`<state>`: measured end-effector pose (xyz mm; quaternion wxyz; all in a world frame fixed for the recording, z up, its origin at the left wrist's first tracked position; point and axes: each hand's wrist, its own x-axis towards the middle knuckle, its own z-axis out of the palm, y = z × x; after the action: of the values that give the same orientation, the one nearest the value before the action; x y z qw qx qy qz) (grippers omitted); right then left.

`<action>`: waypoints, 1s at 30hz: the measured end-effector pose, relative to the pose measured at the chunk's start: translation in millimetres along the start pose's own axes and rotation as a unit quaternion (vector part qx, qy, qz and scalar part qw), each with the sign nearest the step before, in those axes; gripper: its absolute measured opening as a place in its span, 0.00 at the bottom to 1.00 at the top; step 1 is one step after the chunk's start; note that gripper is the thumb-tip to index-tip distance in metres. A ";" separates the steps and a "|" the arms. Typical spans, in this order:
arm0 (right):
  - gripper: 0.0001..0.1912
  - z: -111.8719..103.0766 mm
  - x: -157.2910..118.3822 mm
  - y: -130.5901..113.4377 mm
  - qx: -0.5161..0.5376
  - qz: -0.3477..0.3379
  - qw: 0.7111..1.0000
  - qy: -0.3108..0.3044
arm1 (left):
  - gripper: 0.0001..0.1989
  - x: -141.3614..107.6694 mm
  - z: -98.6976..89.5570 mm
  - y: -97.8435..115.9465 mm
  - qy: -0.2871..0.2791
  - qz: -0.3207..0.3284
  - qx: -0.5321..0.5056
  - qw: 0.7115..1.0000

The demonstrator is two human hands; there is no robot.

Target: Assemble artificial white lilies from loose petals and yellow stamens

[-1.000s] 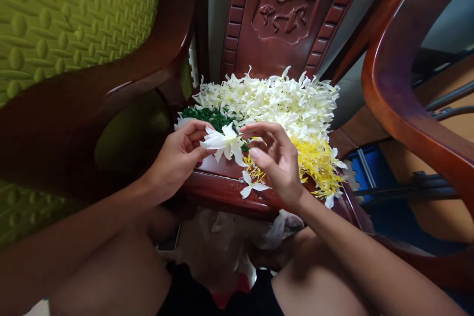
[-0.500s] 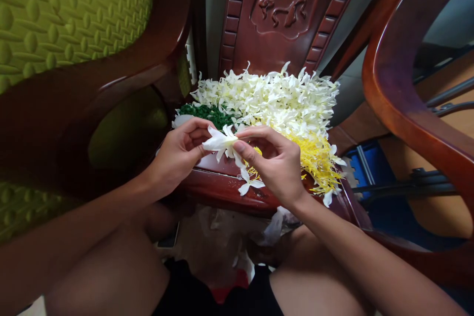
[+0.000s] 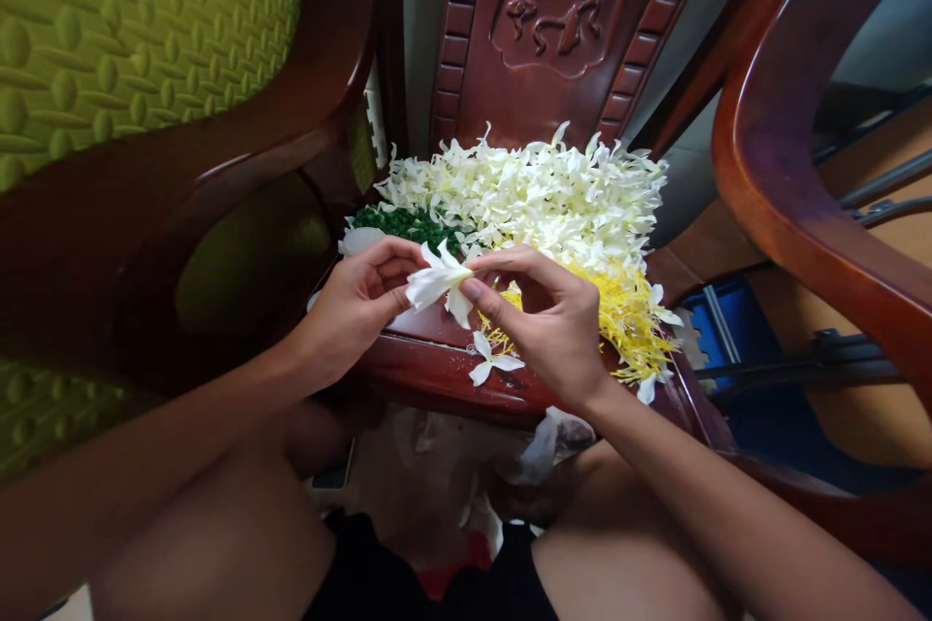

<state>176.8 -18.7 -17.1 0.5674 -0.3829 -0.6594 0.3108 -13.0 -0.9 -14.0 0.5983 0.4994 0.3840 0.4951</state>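
Flower (image 3: 437,282) is hanging above the chair seat (image 3: 437,378), left hand (image 3: 356,296) gripping its petals; right hand (image 3: 548,315), its thumb apart a second ago, is now pinching the base, so both ends are seemingly being held steady

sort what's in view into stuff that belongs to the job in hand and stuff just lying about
Seems part of the job:
white flower, between left hand and right hand
heap of white blossoms
yellow strands
green pieces
loose blossom on the seat

Seems just lying about, both lower than the seat:
what looks like a plastic bag
dark flat object, partly hidden
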 end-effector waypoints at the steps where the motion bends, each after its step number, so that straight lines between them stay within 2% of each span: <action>1: 0.05 1.0 -0.4 0.2 -0.001 0.006 1.000 -0.004 | 0.15 0.2 0.3 0.1 0.001 0.000 -0.001 1.000; 7: 0.09 0.7 1.4 -0.3 0.006 0.003 1.000 -0.028 | 0.16 -0.4 0.4 0.8 -0.015 -0.011 -0.012 1.000; 11: 0.05 -2.6 2.6 -1.1 -0.020 -0.021 0.999 -0.030 | 0.13 -1.0 0.0 0.5 -0.038 -0.015 -0.007 0.999; 16: 0.05 -3.6 0.8 -2.1 -0.008 -0.055 0.998 -0.016 | 0.13 -0.5 0.0 0.5 -0.038 -0.009 0.000 0.999; 23: 0.10 -4.2 -0.2 -10.6 0.012 -0.100 0.993 0.064 | 0.15 0.3 -2.5 -2.4 -0.041 -0.012 0.007 0.999; 25: 0.12 -6.3 3.5 -11.4 0.012 -0.121 0.985 0.123 | 0.15 1.1 -3.1 -3.0 -0.030 -0.013 0.007 0.999; 28: 0.11 -14.5 13.1 -6.9 0.038 -0.143 0.959 0.242 | 0.16 2.0 -4.0 -3.2 -0.010 -0.014 0.004 1.000; 30: 0.12 -22.5 19.5 -1.2 0.049 -0.131 0.951 0.275 | 0.16 2.0 -4.2 -2.8 0.001 -0.013 0.010 1.000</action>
<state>197.6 -3.2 -2.5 0.7806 -0.3358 -0.5058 0.1485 -15.9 1.9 -17.6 0.5995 0.4999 0.3956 0.4840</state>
